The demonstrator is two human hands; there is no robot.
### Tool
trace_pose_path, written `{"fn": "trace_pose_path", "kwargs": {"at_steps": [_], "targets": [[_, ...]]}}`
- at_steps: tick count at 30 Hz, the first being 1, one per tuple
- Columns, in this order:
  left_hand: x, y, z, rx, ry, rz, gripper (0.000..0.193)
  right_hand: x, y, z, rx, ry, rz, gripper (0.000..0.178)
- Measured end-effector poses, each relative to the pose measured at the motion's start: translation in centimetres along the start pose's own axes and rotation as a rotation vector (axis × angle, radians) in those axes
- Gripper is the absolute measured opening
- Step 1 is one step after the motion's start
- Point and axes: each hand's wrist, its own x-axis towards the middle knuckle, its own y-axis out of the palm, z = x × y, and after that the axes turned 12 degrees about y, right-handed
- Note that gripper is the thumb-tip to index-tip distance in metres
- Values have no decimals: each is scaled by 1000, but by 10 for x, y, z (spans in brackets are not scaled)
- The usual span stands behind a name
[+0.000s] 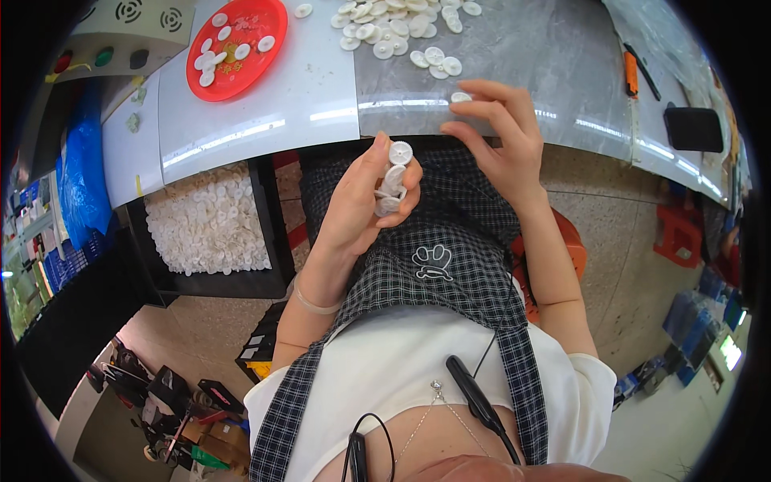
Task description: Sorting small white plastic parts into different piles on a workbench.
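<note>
My left hand (357,189) is closed around several small white plastic gears (391,186), stacked along its curled fingers. The topmost gear (400,153) faces up beside my thumb tip and shows a toothed rim and a round hub. Over the table's front edge, my right hand (507,145) has its thumb and fingers spread apart. A single white gear (460,97) shows between two of its fingertips; whether they touch it I cannot tell. Beyond that hand, a few loose gears (434,58) lie near a larger pile of white gears (393,24) on the grey tabletop (554,72).
A red plate (233,87) with several white gears stands at the back left. Below the table, a black bin (277,241) holds many small white parts. An orange cutter (630,74) and a black phone-like slab (693,129) lie at the right. A blue bag (84,177) hangs left.
</note>
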Motion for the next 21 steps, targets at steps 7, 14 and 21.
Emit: {"fn": "trace_pose_path", "kwargs": {"at_steps": [7, 14, 21], "targets": [[0, 1, 1, 6, 8, -6, 56, 0, -6, -4, -72, 101, 143, 17], [-1, 5, 2, -44, 43, -22, 47, -1, -11, 5, 297, 302, 275, 29], [-4, 15, 1, 158, 163, 13, 41, 4, -10, 25, 729, 215, 381, 73]]}}
